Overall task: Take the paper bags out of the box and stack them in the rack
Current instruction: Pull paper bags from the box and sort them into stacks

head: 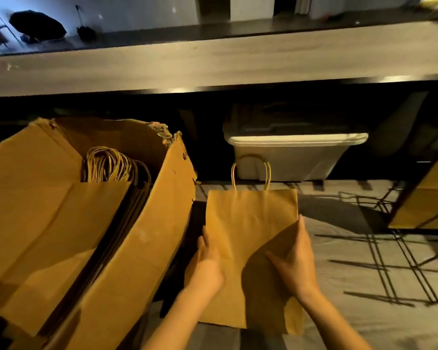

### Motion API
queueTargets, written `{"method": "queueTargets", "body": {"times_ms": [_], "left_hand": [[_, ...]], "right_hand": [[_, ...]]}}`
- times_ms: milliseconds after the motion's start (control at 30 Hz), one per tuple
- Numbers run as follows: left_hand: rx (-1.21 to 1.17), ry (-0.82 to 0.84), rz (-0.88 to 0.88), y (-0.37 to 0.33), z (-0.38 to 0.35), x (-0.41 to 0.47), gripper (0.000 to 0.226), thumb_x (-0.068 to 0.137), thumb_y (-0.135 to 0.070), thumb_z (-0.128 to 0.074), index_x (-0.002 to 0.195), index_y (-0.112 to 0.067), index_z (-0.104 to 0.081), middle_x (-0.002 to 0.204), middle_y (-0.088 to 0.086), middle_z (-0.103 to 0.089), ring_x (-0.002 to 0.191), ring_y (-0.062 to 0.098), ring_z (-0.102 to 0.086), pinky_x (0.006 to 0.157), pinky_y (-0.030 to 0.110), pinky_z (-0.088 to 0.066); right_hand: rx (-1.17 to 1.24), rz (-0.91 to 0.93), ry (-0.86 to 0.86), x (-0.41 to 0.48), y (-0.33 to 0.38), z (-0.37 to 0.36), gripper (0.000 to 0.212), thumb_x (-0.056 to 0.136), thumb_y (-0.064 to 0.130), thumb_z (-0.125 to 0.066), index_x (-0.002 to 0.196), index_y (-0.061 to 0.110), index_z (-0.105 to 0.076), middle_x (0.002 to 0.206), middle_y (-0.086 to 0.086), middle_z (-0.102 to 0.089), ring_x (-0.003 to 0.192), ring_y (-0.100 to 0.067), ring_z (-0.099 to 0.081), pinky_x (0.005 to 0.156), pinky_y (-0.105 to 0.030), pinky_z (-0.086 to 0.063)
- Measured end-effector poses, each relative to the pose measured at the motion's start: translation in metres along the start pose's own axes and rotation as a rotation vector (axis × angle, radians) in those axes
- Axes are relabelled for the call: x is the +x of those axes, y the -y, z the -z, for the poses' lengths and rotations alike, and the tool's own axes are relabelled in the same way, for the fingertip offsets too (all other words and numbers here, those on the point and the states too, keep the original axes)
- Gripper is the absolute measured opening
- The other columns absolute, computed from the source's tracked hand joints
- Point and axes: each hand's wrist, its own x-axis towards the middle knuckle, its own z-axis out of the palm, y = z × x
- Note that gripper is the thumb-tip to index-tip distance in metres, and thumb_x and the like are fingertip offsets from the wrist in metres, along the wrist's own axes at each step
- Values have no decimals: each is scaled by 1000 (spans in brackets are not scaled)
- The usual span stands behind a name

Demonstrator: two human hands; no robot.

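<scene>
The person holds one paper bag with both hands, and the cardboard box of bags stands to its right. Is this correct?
Not quite: in the head view the cardboard box stands to the left of the paper bag. The left hand and right hand both hold the bag.

A long pale counter (213, 61) is seen running across the upper view. Beneath it, in shadow, a lidded grey plastic tub (288, 162) is set. A dark, blurred shape (37, 25) is seen far left.
</scene>
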Motion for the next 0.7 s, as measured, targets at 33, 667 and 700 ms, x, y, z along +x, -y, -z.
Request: {"method": "queueTargets", "body": {"times_ms": [33, 667, 700], "left_hand": [[-4, 37, 41, 3, -7, 5, 100, 92, -11, -57, 143, -19, 29, 157, 5, 16, 143, 25, -21, 104, 33, -35], [-83, -387, -382, -48, 97, -25, 55, 92, -47, -48, 142, -29, -32, 145, -5, -37, 127, 19, -43, 96, 39, -45], [-59, -448, -421, -53, 117, -29, 51, 92, -47, -47, 138, -29, -38, 139, -5, -42, 122, 19, -45, 93, 39, -46]], "right_hand": [[-38, -8, 39, -3, -8, -5, 113, 66, 9, -84, 151, 12, -9, 151, -7, -30, 138, -22, -28, 114, -35, -26], [-48, 166, 42, 68, 117, -4, 79, 82, 33, -71, 146, 18, -28, 143, -4, -45, 129, -18, -44, 102, -32, -40], [-28, 211, 46, 75, 138, -3, 76, 83, 31, -71, 145, 18, -30, 138, -4, -50, 126, -18, -48, 101, -33, -41]]}}
